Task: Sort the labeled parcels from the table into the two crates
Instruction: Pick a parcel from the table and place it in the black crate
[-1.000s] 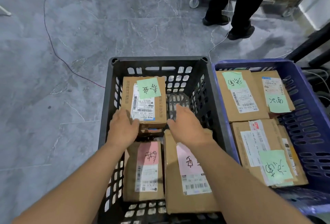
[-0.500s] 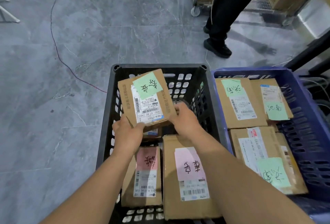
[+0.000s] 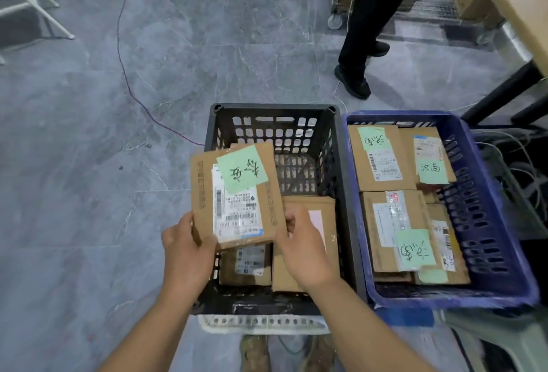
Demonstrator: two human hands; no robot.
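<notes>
Brown cardboard parcel (image 3: 237, 196) gripped from both sides: left hand (image 3: 186, 250) curled round its near left corner, thumb on top; right hand (image 3: 302, 247) pinching its near right edge, fingers tucked underneath. Held tilted above the left side of the black crate (image 3: 344, 193), overhanging the crate's left wall. Bears a white shipping label and a handwritten green note (image 3: 242, 168). Below it, inside the black crate, a small labelled parcel (image 3: 246, 265) and, touching it on the right, a larger pink-labelled parcel (image 3: 326, 214). Just beside, to the right, a blue crate (image 3: 504, 223) with several parcels under green notes. Beneath the black crate, a white crate rim (image 3: 261, 322). Farther off, on the grey tiled floor, a bystander's dark-trousered legs (image 3: 364, 30) and a thin cable (image 3: 124, 60).
</notes>
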